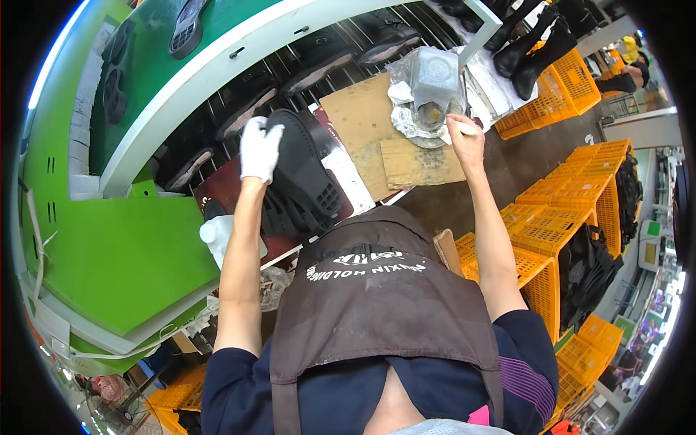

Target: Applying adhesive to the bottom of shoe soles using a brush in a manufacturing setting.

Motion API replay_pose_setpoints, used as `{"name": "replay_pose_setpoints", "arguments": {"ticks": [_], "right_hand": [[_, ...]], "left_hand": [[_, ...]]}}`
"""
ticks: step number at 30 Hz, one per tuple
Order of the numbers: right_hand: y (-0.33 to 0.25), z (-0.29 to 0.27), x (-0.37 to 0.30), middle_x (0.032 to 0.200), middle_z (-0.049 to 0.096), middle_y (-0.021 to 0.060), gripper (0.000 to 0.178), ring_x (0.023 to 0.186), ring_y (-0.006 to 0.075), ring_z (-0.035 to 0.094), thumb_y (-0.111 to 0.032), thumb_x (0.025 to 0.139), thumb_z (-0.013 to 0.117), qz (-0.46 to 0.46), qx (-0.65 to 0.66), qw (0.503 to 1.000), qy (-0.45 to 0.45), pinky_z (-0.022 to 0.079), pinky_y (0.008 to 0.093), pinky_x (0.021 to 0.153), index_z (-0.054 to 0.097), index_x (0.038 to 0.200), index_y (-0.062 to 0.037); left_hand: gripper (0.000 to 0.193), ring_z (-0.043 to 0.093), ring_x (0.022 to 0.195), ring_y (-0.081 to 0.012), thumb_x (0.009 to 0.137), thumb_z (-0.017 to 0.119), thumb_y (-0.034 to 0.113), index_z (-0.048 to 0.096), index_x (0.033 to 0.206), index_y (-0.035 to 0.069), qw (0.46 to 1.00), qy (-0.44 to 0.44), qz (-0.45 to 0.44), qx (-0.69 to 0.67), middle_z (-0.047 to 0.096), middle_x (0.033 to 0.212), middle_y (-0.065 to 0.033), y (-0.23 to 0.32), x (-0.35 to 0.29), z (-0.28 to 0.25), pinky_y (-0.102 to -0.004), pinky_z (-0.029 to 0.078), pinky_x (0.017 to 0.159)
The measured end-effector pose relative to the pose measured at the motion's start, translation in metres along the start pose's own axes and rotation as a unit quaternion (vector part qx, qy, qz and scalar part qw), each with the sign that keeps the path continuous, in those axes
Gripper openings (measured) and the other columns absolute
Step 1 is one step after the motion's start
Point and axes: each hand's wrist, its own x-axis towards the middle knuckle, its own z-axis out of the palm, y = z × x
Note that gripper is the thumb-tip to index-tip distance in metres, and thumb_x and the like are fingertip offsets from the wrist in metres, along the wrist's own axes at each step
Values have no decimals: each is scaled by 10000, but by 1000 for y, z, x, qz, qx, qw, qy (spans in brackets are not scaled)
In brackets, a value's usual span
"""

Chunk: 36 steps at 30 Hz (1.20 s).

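Note:
My left hand [259, 150], in a white glove, grips the upper end of a black shoe sole [308, 170] that lies tread-up on a dark red work surface [225, 185]. My right hand [464, 134], bare, holds a pale brush handle [467, 130] over a shallow glue dish [429, 116] wrapped in crumpled plastic. A clear square container [433, 72] stands in that dish. Under the dish lie brown cardboard sheets [362, 123]. A brown apron [377, 290] covers my front.
A roller conveyor [290, 69] carries several black shoes past a green machine housing [123, 246]. A white plastic bottle [217, 235] stands by my left arm. Orange crates [573, 196] are stacked at the right, some holding black soles. Black boots [533, 51] stand at the top right.

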Motion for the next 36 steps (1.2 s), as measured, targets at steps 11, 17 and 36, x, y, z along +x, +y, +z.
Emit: {"name": "replay_pose_setpoints", "arguments": {"ticks": [11, 17, 36], "right_hand": [[53, 40, 35, 745, 676, 110, 203, 659, 180, 650, -220, 796, 643, -67, -161, 982, -73, 504, 305, 641, 692, 893, -49], [36, 31, 30, 681, 635, 59, 254, 545, 94, 584, -223, 828, 678, 160, 150, 974, -54, 481, 207, 503, 656, 927, 10], [14, 10, -14, 885, 654, 46, 255, 766, 103, 609, -165, 872, 627, 94, 120, 987, -55, 488, 218, 680, 642, 1079, -17]], "left_hand": [[242, 622, 862, -163, 850, 558, 35, 554, 1085, -23, 853, -130, -102, -495, 635, 963, -95, 44, -48, -67, -285, 510, 805], [618, 619, 953, -334, 896, 441, 540, 479, 1246, 32, 656, -113, -238, -707, 606, 1095, -185, 34, -90, -28, -449, 527, 808], [835, 559, 1082, -344, 845, 354, 675, 345, 1338, 1, 705, -266, -160, -638, 528, 1211, -190, 13, -157, -11, -465, 435, 949]]}}
